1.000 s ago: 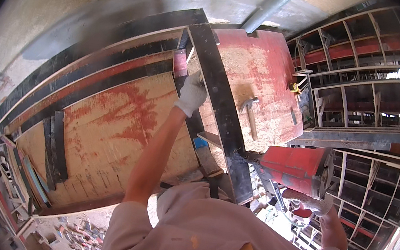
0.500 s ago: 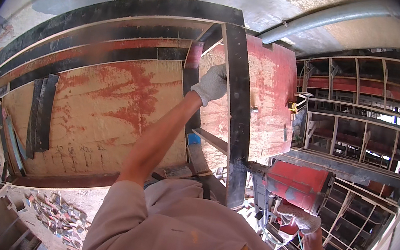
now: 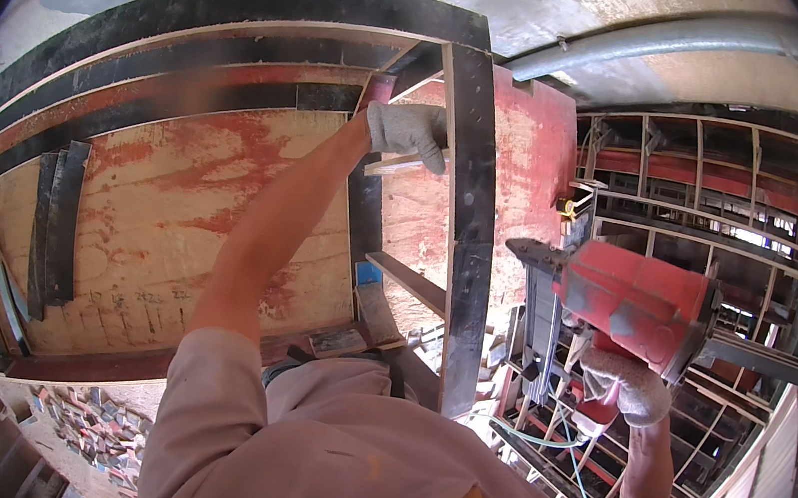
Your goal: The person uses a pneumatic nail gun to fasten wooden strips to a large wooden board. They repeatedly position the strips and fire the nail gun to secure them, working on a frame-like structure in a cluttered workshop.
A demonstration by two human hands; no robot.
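Note:
My left hand [image 3: 408,131], in a grey glove, reaches up and grips a thin pale wooden strip [image 3: 406,162] against a red-stained plywood panel [image 3: 528,185], beside a dark vertical batten [image 3: 467,228]. My right hand [image 3: 625,388], also gloved, holds a big red nail gun [image 3: 638,306] by its grip, level with the panel's right edge; the gun's dark nose [image 3: 532,251] points left toward the panel.
A large red-smeared plywood sheet [image 3: 171,219] framed with dark battens fills the left. A grey pipe [image 3: 667,48] runs overhead. Stacked wooden frames [image 3: 728,202] stand at the right. A thin hose [image 3: 536,433] trails below the gun. Scrap pieces [image 3: 94,421] lie lower left.
My right hand has lifted the red nail gun up and closer to the panel. My left hand stays on the strip while the view has shifted.

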